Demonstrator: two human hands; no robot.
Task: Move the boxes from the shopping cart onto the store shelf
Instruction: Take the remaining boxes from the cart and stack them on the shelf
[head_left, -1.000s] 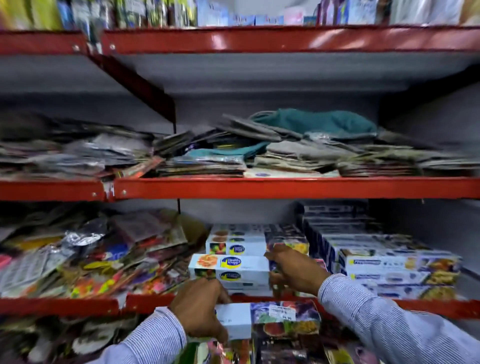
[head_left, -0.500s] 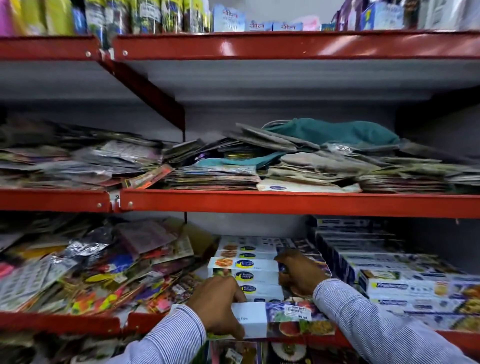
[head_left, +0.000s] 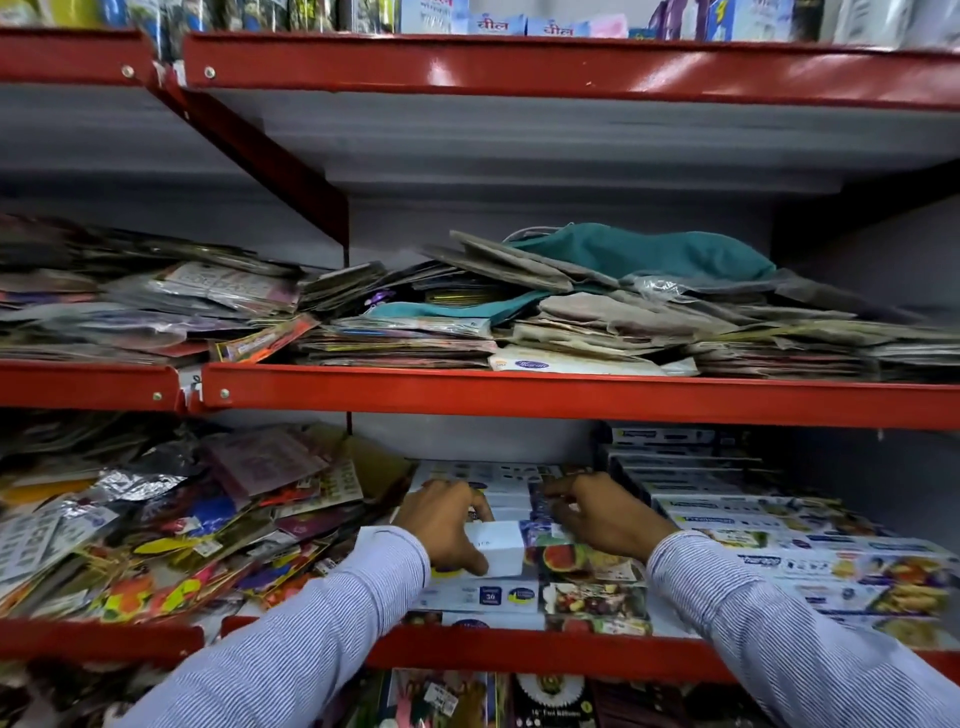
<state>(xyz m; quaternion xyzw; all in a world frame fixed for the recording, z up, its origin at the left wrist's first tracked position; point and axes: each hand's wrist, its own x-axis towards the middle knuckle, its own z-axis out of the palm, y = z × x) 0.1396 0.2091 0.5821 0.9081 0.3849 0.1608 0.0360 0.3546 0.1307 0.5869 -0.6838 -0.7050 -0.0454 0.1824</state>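
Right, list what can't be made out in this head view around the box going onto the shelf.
- Shopping cart: out of frame.
- Box: left end covered by the left hand, right end by the right hand; label blurred.
- Stacked boxes on the right: print too blurred to read.
- Lowest shelf: cut off by the bottom edge.

The box (head_left: 524, 552) I hold lies flat and lengthwise on top of the stack of boxes (head_left: 535, 597) at the front of the store shelf (head_left: 545, 652). Its left part is plain white with faint markings; its right part carries printed fruit pictures. My left hand (head_left: 441, 525) grips its left end, thumb on the front face. My right hand (head_left: 605, 514) rests over its right part, fingers spread. The boxes beneath show white faces with blue-and-yellow round logos and food photographs. More boxes of the same kind sit stacked behind, and a further row (head_left: 779, 551) runs just beside on the right, stepping back toward the rear wall.
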